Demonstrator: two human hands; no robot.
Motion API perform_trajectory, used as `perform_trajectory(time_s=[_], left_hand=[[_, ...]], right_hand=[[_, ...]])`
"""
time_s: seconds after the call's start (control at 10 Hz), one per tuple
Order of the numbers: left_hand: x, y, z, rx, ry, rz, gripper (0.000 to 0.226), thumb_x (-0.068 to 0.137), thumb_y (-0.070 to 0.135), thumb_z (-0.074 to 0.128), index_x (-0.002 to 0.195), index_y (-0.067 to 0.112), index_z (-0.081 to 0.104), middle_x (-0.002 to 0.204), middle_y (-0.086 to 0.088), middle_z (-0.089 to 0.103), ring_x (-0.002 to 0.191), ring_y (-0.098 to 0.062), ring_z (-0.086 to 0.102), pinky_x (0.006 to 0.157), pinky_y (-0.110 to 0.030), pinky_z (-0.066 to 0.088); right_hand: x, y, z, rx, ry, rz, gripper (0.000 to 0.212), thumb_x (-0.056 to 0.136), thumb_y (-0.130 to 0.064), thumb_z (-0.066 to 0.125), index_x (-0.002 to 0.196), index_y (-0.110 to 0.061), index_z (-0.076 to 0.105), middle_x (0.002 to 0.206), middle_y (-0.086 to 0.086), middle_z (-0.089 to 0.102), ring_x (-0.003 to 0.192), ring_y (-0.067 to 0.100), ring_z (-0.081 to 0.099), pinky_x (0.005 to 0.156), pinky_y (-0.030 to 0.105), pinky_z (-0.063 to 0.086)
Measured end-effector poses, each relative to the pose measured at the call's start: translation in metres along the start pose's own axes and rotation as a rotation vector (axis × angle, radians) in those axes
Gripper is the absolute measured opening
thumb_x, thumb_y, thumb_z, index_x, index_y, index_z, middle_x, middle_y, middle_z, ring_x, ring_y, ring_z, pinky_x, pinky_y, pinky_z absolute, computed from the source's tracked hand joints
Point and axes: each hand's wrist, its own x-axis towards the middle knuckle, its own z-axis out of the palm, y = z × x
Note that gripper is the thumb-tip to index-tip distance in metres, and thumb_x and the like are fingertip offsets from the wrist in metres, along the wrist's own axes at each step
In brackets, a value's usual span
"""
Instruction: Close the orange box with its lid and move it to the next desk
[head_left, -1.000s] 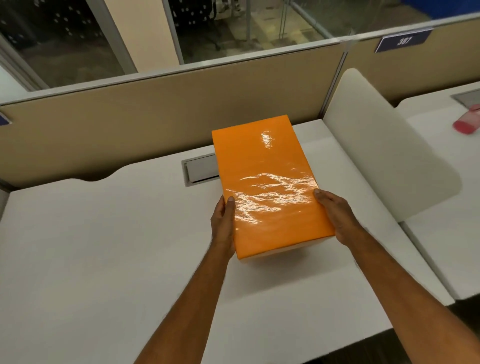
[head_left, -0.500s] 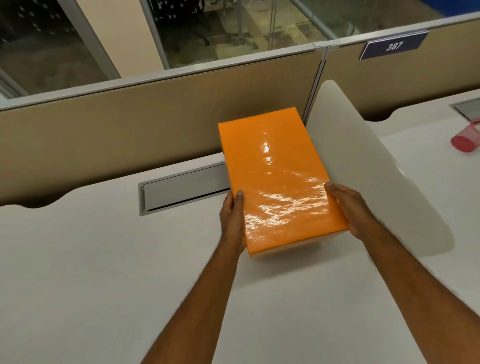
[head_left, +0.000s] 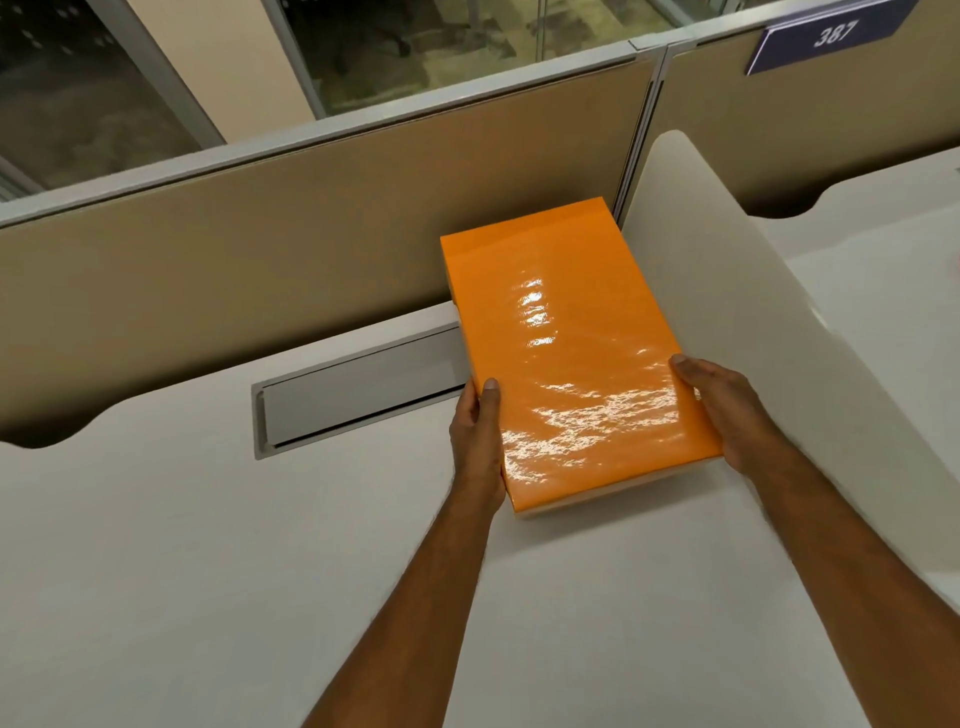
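Observation:
A glossy orange box (head_left: 566, 353) with its lid on is held between my two hands above the white desk (head_left: 208, 571). My left hand (head_left: 475, 441) grips its left side near the front corner, thumb on top. On the opposite side my right hand (head_left: 727, 410) clasps the right edge, thumb on the lid. The box's right edge lies close to the white rounded divider (head_left: 753, 332) that separates this desk from the desk on the right (head_left: 883, 244). The box's underside and my fingers beneath it are hidden.
A beige partition wall (head_left: 260, 270) runs along the back of the desks, with glass above it. A grey cable flap (head_left: 358, 389) is set into the desk left of the box. A blue sign reading 387 (head_left: 831, 36) is fixed on the right partition.
Both hands have carried the box up and to the right, toward the back partition and the white divider. The view has shifted right with it; the pink object on the right desk is out of view.

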Motion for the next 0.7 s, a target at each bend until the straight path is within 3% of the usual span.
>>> perform_trajectory(time_s=[0.3, 0.6, 0.7], left_hand=[[0.003, -0.004, 0.0, 0.032, -0.006, 0.003, 0.031, 0.106, 0.043, 0.055, 0.137, 0.038, 0.056, 0.131, -0.002, 0.073, 0.117, -0.03, 0.073, 0.103, -0.057, 0.058], [-0.008, 0.003, -0.001, 0.08, -0.012, 0.0, 0.044, 0.105, 0.045, 0.056, 0.147, 0.033, 0.052, 0.135, -0.004, 0.071, 0.117, -0.03, 0.073, 0.102, -0.056, 0.058], [-0.015, 0.01, -0.006, 0.211, -0.026, 0.06, 0.062, 0.102, 0.049, 0.059, 0.158, 0.032, 0.039, 0.155, -0.005, 0.055, 0.126, -0.025, 0.066, 0.104, -0.05, 0.058]], right_hand=[[0.001, 0.007, 0.001, -0.022, 0.01, -0.039, 0.043, 0.096, -0.04, 0.065, 0.134, -0.021, 0.065, 0.125, -0.002, 0.066, 0.118, 0.02, 0.059, 0.109, 0.039, 0.043], [-0.011, 0.003, 0.006, -0.201, 0.112, -0.152, 0.044, 0.097, -0.044, 0.062, 0.131, -0.016, 0.066, 0.125, 0.003, 0.067, 0.118, 0.025, 0.06, 0.103, 0.042, 0.048], [-0.019, 0.001, 0.007, -0.354, 0.227, -0.302, 0.053, 0.098, -0.046, 0.061, 0.14, -0.014, 0.058, 0.138, 0.008, 0.061, 0.122, 0.025, 0.059, 0.097, 0.037, 0.048]])
